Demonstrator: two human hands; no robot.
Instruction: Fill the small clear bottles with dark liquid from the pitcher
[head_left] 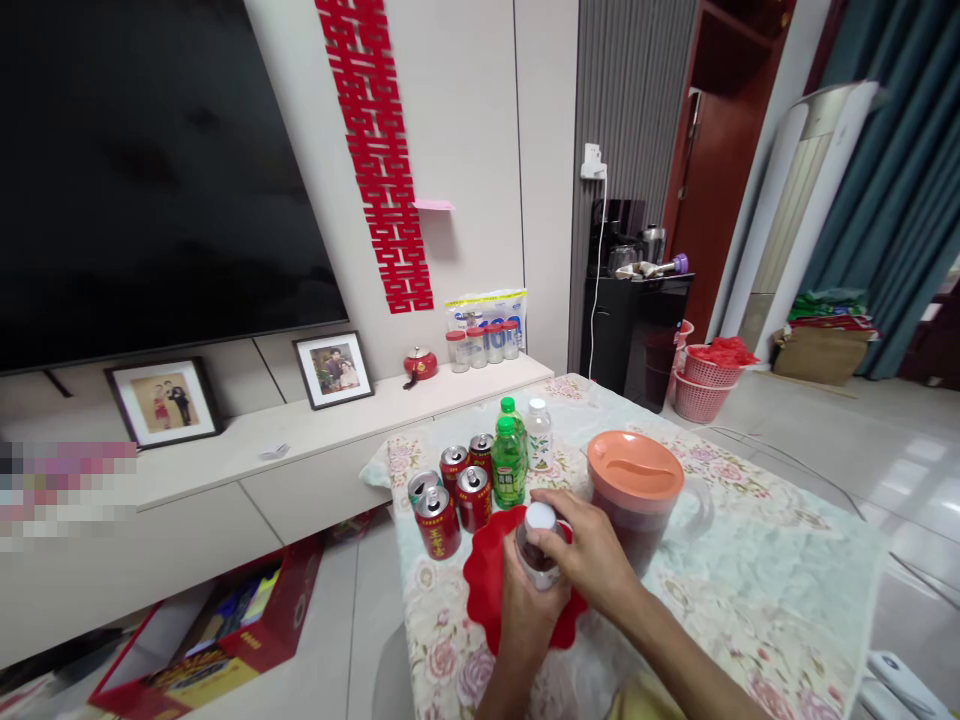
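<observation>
My left hand (525, 595) is wrapped round a small clear bottle (538, 550) with a white cap and dark liquid, held over a red scalloped plate (484, 585). My right hand (596, 555) is closed round the bottle's upper part, its fingers by the cap. Just behind the hands stands a pitcher (641, 500) with an orange lid and dark liquid. Several red cans (439, 520) are grouped at the table's far left. Two green bottles (508, 460) and a clear bottle (538, 432) stand behind them.
The table has a floral cloth (750, 580). A white TV cabinet (300, 440) with framed photos, jars and a red pot runs along the wall under a big screen. An open red box (225, 630) lies on the floor at left. Red baskets (705, 385) sit by a black cabinet.
</observation>
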